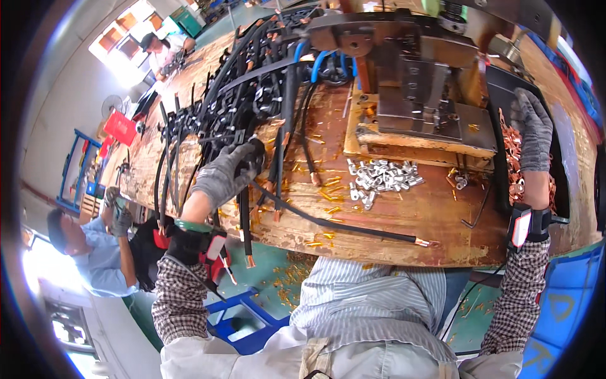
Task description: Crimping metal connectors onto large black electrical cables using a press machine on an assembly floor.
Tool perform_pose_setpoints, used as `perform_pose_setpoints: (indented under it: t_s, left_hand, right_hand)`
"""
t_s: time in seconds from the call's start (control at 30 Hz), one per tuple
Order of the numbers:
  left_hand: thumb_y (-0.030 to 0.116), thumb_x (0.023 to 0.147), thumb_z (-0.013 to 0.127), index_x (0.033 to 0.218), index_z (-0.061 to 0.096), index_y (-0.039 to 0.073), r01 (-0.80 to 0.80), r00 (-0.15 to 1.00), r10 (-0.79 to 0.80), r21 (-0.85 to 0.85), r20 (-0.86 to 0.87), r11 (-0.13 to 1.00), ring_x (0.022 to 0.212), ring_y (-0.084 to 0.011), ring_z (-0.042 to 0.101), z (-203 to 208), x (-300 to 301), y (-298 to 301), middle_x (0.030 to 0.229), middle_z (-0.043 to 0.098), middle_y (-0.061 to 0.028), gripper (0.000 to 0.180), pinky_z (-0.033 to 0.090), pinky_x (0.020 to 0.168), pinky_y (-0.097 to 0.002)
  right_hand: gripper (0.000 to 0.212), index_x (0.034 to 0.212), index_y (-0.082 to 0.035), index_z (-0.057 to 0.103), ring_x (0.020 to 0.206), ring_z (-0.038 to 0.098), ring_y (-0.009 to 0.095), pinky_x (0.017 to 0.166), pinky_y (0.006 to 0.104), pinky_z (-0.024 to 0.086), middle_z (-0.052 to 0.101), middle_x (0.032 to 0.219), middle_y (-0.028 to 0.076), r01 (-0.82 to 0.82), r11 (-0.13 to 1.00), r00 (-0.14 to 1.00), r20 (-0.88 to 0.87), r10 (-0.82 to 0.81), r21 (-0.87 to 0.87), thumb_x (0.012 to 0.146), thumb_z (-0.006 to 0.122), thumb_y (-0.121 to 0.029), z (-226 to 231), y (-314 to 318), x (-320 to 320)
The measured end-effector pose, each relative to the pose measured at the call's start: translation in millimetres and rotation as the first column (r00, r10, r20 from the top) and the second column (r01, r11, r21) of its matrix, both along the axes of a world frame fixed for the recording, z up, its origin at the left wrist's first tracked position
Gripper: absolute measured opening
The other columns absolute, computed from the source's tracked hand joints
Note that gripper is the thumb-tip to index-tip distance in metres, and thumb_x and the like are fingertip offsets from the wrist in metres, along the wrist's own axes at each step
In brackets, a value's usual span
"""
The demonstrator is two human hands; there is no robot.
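Note:
My left hand (224, 175), in a grey knit glove, is closed around black cable at the near edge of the cable pile. From beside it a black cable (334, 222) runs right across the table, ending in bare copper strands. My right hand (534, 136), gloved alike, is over the black tray (499, 79) at the right. Its fingers are partly bent and look apart, with nothing visible in them. Copper terminals (512, 151) lie in the tray beside that hand. A heap of silvery cable lugs (384, 180) sits mid-table.
A metal press (416, 95) on a wooden base stands behind the lugs. Black cables (246, 82) are piled at the back left. A hex key (481, 208) lies near the tray. Co-workers (101, 252) are at the left and far left (165, 55). Blue crates (571, 303) stand lower right.

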State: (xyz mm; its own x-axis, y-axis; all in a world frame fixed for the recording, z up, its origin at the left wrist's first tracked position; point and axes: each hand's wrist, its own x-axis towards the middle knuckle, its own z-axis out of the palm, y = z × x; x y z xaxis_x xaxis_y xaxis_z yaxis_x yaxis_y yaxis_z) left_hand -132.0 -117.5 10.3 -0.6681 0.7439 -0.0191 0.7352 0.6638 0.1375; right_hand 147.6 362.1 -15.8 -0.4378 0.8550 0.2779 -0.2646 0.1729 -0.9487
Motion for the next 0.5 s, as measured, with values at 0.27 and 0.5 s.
perform_pose_setpoints:
  t_s: [0.27, 0.5]
  left_hand:
    - [0.027, 0.075, 0.067, 0.124, 0.048, 0.025, -0.158, 0.960, 0.180, 0.112, -0.216, 0.981, 0.095, -0.0320, 0.058, -27.2, -0.8, 5.6, 0.111, 0.054, -0.0165, 0.053, 0.048, 0.081, -0.0385]
    - [0.015, 0.077, 0.064, 0.119, 0.054, 0.018, -0.133, 0.982, 0.170, 0.333, -0.083, 0.934, 0.096, -0.0263, 0.058, -35.9, -3.2, -3.0, 0.107, 0.057, -0.0126, 0.043, 0.046, 0.083, -0.0337]
  right_hand:
    - [0.020, 0.101, -0.002, 0.061, 0.059, 0.049, 0.004, 0.050, 0.0176, 0.038, 0.058, 0.072, -0.002, 0.152, 0.973, 0.987, 0.018, -0.157, 0.174, 0.085, 0.060, -0.013, -12.6, -46.1, 15.6]
    - [0.018, 0.095, 0.000, 0.059, 0.055, 0.044, 0.005, 0.048, 0.0193, 0.034, 0.050, 0.065, 0.000, -0.110, 0.952, 0.982, 0.181, 0.060, 0.285, 0.086, 0.056, -0.016, 33.9, -169.3, 29.1]
